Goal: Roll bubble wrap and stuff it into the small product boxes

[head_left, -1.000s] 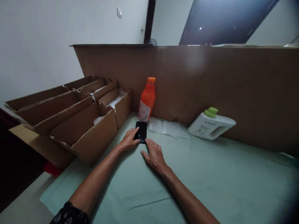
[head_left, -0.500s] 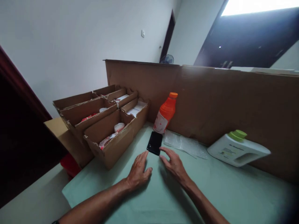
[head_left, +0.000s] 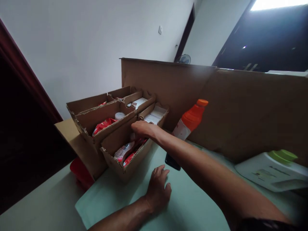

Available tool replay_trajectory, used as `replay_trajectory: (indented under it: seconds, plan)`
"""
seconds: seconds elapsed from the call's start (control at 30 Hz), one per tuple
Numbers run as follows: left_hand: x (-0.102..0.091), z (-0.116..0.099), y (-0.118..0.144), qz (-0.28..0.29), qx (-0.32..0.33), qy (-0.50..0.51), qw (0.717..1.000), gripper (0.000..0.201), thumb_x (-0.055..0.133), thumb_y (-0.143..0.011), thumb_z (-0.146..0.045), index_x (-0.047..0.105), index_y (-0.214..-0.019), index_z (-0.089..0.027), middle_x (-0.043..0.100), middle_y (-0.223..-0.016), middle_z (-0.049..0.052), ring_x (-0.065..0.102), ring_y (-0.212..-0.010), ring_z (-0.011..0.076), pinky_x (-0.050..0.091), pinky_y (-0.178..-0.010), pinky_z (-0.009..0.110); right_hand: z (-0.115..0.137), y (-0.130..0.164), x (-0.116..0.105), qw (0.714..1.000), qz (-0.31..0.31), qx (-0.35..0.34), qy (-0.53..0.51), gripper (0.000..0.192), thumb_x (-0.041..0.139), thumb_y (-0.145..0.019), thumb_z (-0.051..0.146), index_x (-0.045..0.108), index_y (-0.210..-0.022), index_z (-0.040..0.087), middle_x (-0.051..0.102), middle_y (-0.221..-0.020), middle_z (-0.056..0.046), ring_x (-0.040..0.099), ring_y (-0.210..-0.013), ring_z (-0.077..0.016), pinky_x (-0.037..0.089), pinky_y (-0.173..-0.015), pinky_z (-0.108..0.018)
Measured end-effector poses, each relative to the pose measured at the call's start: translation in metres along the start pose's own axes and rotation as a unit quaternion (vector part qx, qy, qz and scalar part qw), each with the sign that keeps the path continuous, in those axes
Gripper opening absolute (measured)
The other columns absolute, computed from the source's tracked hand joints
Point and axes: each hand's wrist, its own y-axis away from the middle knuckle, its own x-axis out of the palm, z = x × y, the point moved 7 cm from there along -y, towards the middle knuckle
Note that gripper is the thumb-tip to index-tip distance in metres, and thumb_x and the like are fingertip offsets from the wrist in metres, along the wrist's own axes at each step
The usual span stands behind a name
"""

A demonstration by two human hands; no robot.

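Right hand (head_left: 143, 129) reached into the nearest cardboard box (head_left: 125, 157), fingers curled downward over the red-and-white packets (head_left: 125, 153); whether they had closed on anything could not be told. Left hand (head_left: 157, 189) lay flat and empty on the green tablecloth (head_left: 192, 205). Black phone (head_left: 172, 162) lay on the cloth just behind the right forearm, released. Nothing yet lifted from the box. Half a second earlier both hands were beside the phone. Orange bottle (head_left: 190, 120) stood behind it.
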Motion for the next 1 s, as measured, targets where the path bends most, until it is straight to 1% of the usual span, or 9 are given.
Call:
replay_trajectory:
  seconds: [0.1,0.23,0.37,0.43,0.5,0.6,0.77,0.9,1.0]
  plan:
    - [0.003,0.002,-0.001,0.008,0.009,-0.010,1.000,0.052,0.055,-0.075,-0.011,0.062,-0.127,-0.010,0.051,-0.148,0.020,0.047,-0.137,0.0329,0.034,-0.121,0.051,0.006,-0.014,0.011,1.000,0.001,0.000,0.005,0.023,0.078,-0.072,0.021,0.079,-0.091,0.010,0.078,-0.093,-0.019,0.074,-0.088,-0.0294,0.052,-0.067,-0.028]
    - [0.002,0.008,0.001,0.013,-0.006,0.004,1.000,0.052,0.053,-0.076,-0.011,0.061,-0.128,-0.013,0.050,-0.149,0.018,0.044,-0.140,0.0321,0.033,-0.121,0.051,-0.006,0.003,-0.015,0.999,-0.042,0.022,-0.005,0.020,0.066,-0.082,0.015,0.077,-0.098,0.014,0.077,-0.101,-0.014,0.071,-0.094,-0.0241,0.050,-0.072,-0.026]
    - [-0.004,0.008,0.002,0.003,-0.016,0.047,0.999,0.061,0.053,-0.079,-0.015,0.051,-0.139,-0.013,0.050,-0.149,0.017,0.043,-0.141,0.0293,0.031,-0.122,0.048,-0.056,0.083,-0.062,0.976,-0.196,0.036,-0.091,0.019,0.057,-0.085,0.014,0.073,-0.094,0.015,0.074,-0.093,-0.007,0.066,-0.086,-0.0172,0.046,-0.072,-0.025]
    - [-0.007,0.007,0.002,0.001,-0.023,0.062,0.998,0.064,0.053,-0.080,-0.017,0.046,-0.143,-0.012,0.050,-0.149,0.017,0.044,-0.141,0.0291,0.031,-0.122,0.048,-0.092,0.147,-0.065,0.925,-0.299,0.031,-0.234,0.012,0.060,-0.082,0.019,0.070,-0.085,0.014,0.068,-0.078,-0.001,0.059,-0.071,-0.0124,0.043,-0.065,-0.023]
    - [-0.010,0.007,0.003,-0.003,-0.027,0.070,0.997,0.067,0.053,-0.079,-0.017,0.043,-0.145,-0.011,0.050,-0.148,0.018,0.044,-0.140,0.0292,0.032,-0.121,0.048,-0.132,0.210,-0.035,0.859,-0.337,0.074,-0.378,0.018,0.066,-0.078,0.033,0.067,-0.080,0.015,0.063,-0.071,0.001,0.055,-0.065,-0.0114,0.043,-0.062,-0.023]
    - [-0.013,0.006,0.005,-0.008,-0.020,0.077,0.997,0.067,0.054,-0.079,-0.018,0.043,-0.145,-0.013,0.051,-0.148,0.016,0.046,-0.140,0.0281,0.034,-0.120,0.047,-0.183,0.284,0.052,0.755,-0.329,0.214,-0.525,0.037,0.073,-0.065,0.051,0.065,-0.075,0.017,0.062,-0.069,0.000,0.055,-0.063,-0.0132,0.047,-0.060,-0.026]
    - [-0.017,0.003,0.004,-0.022,-0.032,0.076,0.996,0.063,0.055,-0.080,-0.018,0.047,-0.142,-0.015,0.052,-0.146,0.014,0.049,-0.136,0.0273,0.038,-0.116,0.046,-0.226,0.366,0.161,0.698,-0.329,0.371,-0.517,0.043,0.069,-0.061,0.062,0.066,-0.071,0.021,0.067,-0.067,-0.008,0.060,-0.058,-0.0199,0.049,-0.056,-0.036]
    - [-0.020,-0.016,-0.010,-0.012,-0.013,0.050,0.999,0.062,0.057,-0.075,-0.014,0.052,-0.137,-0.018,0.060,-0.134,0.012,0.056,-0.125,0.0254,0.043,-0.110,0.042,-0.257,0.408,0.177,0.676,-0.363,0.461,-0.446,0.031,0.069,-0.063,0.062,0.062,-0.064,0.031,0.067,-0.067,-0.018,0.063,-0.055,-0.0300,0.043,-0.050,-0.046]
    - [-0.021,-0.027,-0.029,-0.017,0.021,0.015,1.000,0.048,0.057,-0.076,-0.013,0.062,-0.123,-0.021,0.066,-0.113,0.007,0.061,-0.109,0.0228,0.048,-0.100,0.039,-0.261,0.393,0.149,0.695,-0.385,0.452,-0.406,0.022,0.066,-0.072,0.059,0.066,-0.072,0.037,0.072,-0.085,-0.017,0.068,-0.066,-0.0325,0.048,-0.062,-0.052]
